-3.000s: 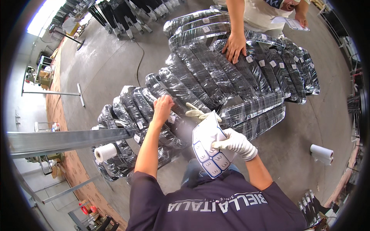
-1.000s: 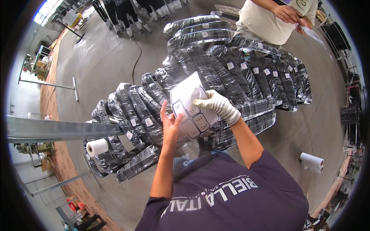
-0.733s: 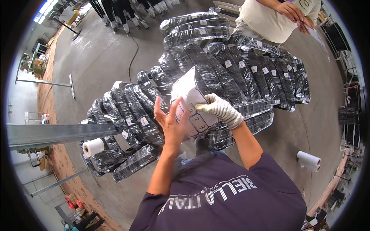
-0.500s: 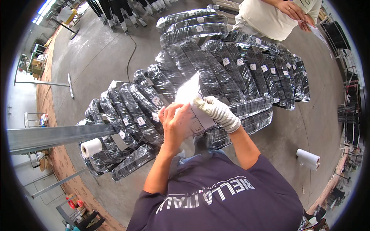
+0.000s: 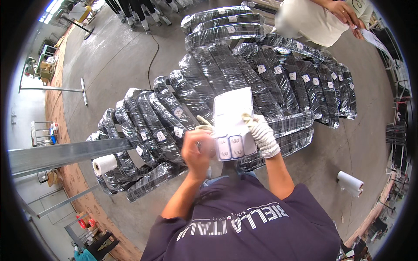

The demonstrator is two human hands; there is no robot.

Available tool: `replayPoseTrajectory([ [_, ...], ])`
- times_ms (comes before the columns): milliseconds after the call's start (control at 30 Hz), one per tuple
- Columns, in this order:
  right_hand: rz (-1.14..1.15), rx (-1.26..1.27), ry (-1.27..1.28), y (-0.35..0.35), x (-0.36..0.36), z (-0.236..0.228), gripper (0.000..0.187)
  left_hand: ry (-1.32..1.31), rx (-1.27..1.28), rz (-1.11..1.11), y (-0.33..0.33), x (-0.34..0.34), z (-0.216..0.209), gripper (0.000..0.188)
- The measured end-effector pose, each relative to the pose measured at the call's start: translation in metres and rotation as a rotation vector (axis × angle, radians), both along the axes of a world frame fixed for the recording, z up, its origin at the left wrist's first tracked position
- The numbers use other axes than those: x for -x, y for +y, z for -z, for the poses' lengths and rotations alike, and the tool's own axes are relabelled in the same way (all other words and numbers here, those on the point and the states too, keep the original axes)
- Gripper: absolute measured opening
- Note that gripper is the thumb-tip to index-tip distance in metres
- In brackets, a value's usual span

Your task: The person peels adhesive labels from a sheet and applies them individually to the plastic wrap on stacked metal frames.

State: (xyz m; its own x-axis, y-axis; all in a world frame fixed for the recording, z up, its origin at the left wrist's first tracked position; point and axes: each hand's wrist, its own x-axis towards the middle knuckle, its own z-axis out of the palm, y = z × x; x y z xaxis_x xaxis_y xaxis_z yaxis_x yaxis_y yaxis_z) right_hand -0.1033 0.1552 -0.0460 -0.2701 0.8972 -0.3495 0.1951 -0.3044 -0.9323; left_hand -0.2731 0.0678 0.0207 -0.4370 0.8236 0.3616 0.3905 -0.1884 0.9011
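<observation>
A sheaf of white label sheets (image 5: 233, 104) is held up before my chest, its lower part showing blue-framed stickers with handwritten marks. My right hand (image 5: 264, 138), in a whitish knitted glove, is closed on the right edge of these sheets. Bare and smeared by motion, my left hand (image 5: 197, 150) is beside their lower left edge; its fingers cannot be made out. A cream glove-like piece (image 5: 203, 123) shows just above it, and whether the hand holds it is unclear. Beyond lie long black bundles (image 5: 217, 67) in clear film, many bearing small white labels.
A metal beam (image 5: 69, 152) juts in from the left, near a white film roll (image 5: 104, 165). Another film roll (image 5: 350, 182) lies on the floor at right. At the upper right, another person (image 5: 313, 19) handles a paper. A dark cable (image 5: 152, 61) crosses the floor.
The sheets have swung from tilted to nearly upright, turning their stickers toward me. My left hand has come off their face to the lower left edge, while my right hand keeps hold.
</observation>
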Motion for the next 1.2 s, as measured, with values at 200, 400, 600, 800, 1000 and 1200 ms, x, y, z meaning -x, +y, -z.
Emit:
replayPoseTrajectory([
  [200, 0.109, 0.223, 0.07, 0.013, -0.033, 0.0, 0.033, 0.038, 0.424, 0.002, 0.066, 0.094, 0.063, 0.012],
  [400, 0.055, 0.183, -0.017, 0.011, -0.016, -0.013, 0.031, 0.15, 0.576, 0.175, 0.094, 0.109, 0.123, 0.017],
  [600, -0.006, 0.229, 0.033, 0.017, -0.011, -0.023, 0.032, 0.272, 0.604, 0.153, 0.097, 0.105, 0.142, 0.017],
  [800, 0.05, 0.214, 0.016, 0.018, -0.011, -0.034, 0.033, 0.595, 0.514, 0.071, 0.086, 0.084, 0.124, 0.03],
  [1000, 0.066, 0.232, 0.023, 0.016, -0.015, -0.039, 0.032, 0.688, 0.207, -0.034, 0.079, 0.074, 0.112, 0.034],
  [1200, 0.067, 0.243, 0.046, 0.011, -0.012, -0.03, 0.033, 0.295, 0.482, 0.175, 0.093, 0.085, 0.15, 0.023],
])
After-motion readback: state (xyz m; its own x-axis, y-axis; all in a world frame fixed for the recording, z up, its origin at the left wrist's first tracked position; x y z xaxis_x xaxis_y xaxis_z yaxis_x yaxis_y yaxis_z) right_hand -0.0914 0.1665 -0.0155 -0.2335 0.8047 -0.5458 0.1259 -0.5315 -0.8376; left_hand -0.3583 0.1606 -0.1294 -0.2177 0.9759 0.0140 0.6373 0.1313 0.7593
